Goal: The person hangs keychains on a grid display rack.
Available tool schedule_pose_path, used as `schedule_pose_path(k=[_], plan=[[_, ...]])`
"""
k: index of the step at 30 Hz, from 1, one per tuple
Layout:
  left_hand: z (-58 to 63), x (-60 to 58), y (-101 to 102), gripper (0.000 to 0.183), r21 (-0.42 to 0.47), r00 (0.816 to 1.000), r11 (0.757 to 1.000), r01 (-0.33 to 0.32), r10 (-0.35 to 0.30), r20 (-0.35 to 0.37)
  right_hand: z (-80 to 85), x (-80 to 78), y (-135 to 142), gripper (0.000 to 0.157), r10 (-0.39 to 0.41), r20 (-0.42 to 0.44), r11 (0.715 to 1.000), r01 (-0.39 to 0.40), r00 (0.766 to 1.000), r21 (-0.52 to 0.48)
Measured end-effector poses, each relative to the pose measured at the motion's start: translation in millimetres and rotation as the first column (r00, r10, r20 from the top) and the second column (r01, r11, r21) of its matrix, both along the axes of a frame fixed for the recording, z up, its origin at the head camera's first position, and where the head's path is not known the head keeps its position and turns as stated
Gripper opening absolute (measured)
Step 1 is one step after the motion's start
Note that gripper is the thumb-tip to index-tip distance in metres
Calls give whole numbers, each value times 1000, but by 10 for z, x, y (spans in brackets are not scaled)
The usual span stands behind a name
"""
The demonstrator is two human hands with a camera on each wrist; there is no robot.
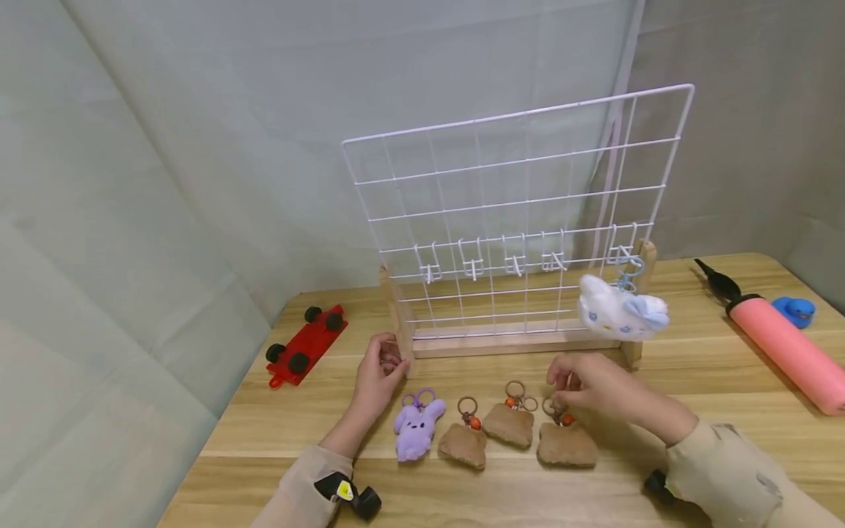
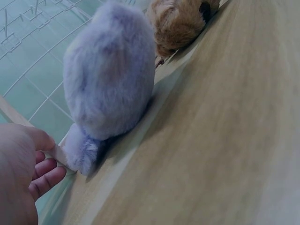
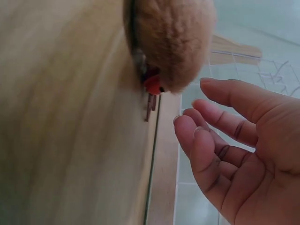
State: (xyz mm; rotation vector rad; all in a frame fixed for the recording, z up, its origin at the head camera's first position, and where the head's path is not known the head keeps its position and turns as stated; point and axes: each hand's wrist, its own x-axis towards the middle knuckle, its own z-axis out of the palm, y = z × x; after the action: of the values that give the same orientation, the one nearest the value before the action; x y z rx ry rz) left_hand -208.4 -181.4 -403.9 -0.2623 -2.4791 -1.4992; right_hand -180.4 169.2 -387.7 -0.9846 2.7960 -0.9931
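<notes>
My left hand (image 1: 379, 374) grips the left wooden foot (image 1: 404, 350) of a white wire grid rack (image 1: 502, 172), thumb and fingers about its front end. Just right of it lies a purple plush bunny keychain (image 1: 416, 433), its back close up in the left wrist view. Loosely bent, my right hand (image 1: 590, 381) hovers by the ring of the rightmost brown plush keychain (image 1: 566, 445); in the right wrist view its fingers are apart from the plush (image 3: 176, 40). Two more brown plush keychains, one on the left (image 1: 463, 445) and one in the middle (image 1: 510, 425), lie between.
White hooks (image 1: 515, 264) line the grid in a row. From the rightmost hook hangs a white plush keychain (image 1: 620, 308) with a blue bow. A red toy car (image 1: 309, 345) lies at left; a pink pump (image 1: 785, 352) and a blue rubber duck (image 1: 795, 311) are at right.
</notes>
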Motion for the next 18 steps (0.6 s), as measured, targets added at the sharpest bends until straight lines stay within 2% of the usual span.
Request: schedule_pose_path(k=[2,6,9,13,18], plan=[[2,2,6,42,-1,1000,1000,-1,1,0,-22,1,1,12,6,5,1000,-6,1000,1],[-180,-108,-45,43,10,1000,1000,-8,8,-13,-62,-2,11,13,10,1,1000,-10,1000,16],[-231,-140,-58,44,21,1000,1000,-9,9,-8,-88,-5,19,14,13,0,999,-13,1000,32],[-55,-29,0,42,12,1000,1000,-2,2,4,-125,-1,9,13,18,20,999,-18,1000,32],[10,14,10,41,-4,1000,1000,-4,4,0,-171,10,-42,12,6,30,999,-7,1000,44]])
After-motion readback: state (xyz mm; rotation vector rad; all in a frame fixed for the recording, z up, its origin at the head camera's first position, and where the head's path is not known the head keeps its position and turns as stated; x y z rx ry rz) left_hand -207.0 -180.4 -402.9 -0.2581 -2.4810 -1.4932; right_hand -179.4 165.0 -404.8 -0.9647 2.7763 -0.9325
